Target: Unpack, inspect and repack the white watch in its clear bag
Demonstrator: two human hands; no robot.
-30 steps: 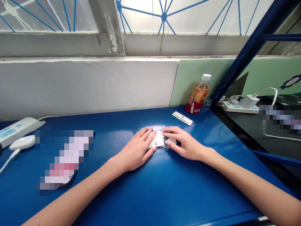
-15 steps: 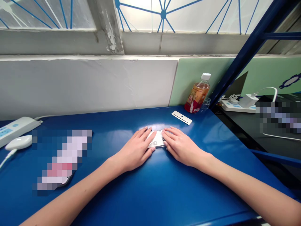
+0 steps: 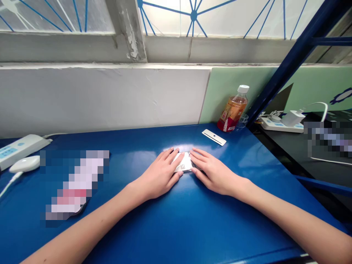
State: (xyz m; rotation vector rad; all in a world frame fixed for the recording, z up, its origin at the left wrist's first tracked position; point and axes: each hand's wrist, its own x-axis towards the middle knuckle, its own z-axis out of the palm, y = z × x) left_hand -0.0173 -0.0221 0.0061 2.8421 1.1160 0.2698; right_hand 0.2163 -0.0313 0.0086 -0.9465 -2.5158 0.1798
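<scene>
Between my two hands a small flat packet [image 3: 186,161], white and shiny, lies on the blue tabletop [image 3: 165,227]. My left hand [image 3: 161,172] rests palm down over its left part, with fingers stretched out and the thumb at the near edge. From the other side, my right hand [image 3: 214,171] lays its extended fingers on the packet's right edge. Neither hand is closed round it. The packet's two ends are hidden under the fingers.
A white slotted card [image 3: 214,137] lies behind my right hand. Past it stand a drink bottle [image 3: 232,112] and a clear cup [image 3: 243,121]. To the left are a blurred-out phone-like object [image 3: 82,179], a white charger [image 3: 25,163] and a power strip [image 3: 23,148].
The view has shifted slightly. My right fingers sit a little differently on the packet, and its dark printed mark is less visible. My left hand has barely moved.
</scene>
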